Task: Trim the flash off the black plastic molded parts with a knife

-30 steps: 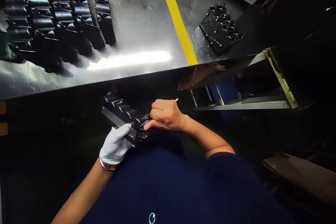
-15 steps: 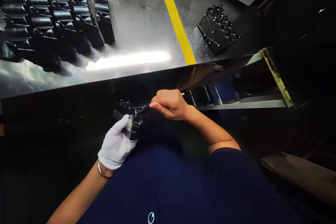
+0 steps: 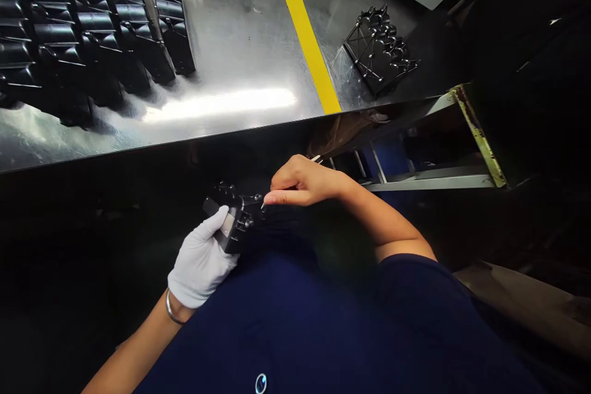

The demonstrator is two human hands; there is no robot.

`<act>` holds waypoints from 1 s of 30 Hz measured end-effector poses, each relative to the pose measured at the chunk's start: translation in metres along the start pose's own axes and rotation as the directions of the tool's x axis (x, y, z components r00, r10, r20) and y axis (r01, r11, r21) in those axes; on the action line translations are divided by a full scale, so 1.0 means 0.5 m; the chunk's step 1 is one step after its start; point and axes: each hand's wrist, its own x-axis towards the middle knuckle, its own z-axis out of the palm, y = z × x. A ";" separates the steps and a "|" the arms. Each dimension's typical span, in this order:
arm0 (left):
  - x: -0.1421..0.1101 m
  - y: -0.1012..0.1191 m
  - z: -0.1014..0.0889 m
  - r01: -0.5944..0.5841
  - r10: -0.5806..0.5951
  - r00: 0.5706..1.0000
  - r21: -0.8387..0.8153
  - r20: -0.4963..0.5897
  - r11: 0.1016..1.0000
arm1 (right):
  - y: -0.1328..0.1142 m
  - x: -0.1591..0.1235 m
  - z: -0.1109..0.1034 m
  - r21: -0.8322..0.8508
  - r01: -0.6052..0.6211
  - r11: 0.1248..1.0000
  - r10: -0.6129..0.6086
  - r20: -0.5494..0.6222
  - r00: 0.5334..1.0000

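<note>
Turned more end-on since the first frame, the black ribbed part (image 3: 237,229) now shows its studded end towards the right hand (image 3: 305,181), whose thumb has dropped a little since the last frame. It is held off the table, in the left hand (image 3: 202,261), which wears a white glove and grips it with the thumb over the flat side. Bare and closed, the right hand pinches a slim tool (image 3: 316,160); its fine tip is close to the part, though whether they touch I cannot tell. Around the left wrist sits a metal bangle (image 3: 172,308). Beyond both hands lies the metal table (image 3: 231,55), with a row of black parts (image 3: 96,28) up and left of the left hand. Beyond the right hand run a yellow stripe (image 3: 307,31) and, farther right, a lone black part (image 3: 379,52).
</note>
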 end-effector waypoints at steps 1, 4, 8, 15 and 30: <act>0.002 0.001 0.000 0.016 -0.016 1.000 -0.002 -0.008 1.000 | 0.002 -0.003 -0.004 0.158 -0.019 0.987 -0.002 0.133 0.991; 0.007 0.015 -0.004 -0.022 0.020 0.999 -0.066 -0.030 0.998 | 0.005 -0.010 -0.002 0.458 -0.133 0.879 0.019 0.245 0.969; 0.009 0.033 -0.006 -0.157 0.162 0.986 -0.100 0.041 0.983 | 0.003 -0.002 0.048 0.584 -0.182 0.791 0.392 -0.256 0.883; 0.013 0.021 0.005 -0.305 0.311 0.950 -0.124 0.031 0.944 | -0.016 0.038 0.142 0.578 -0.165 0.799 0.507 -0.503 0.700; 0.024 0.024 -0.008 -0.298 0.309 0.947 -0.119 0.090 0.947 | 0.048 0.038 0.279 0.939 -0.237 0.250 0.804 -0.065 0.591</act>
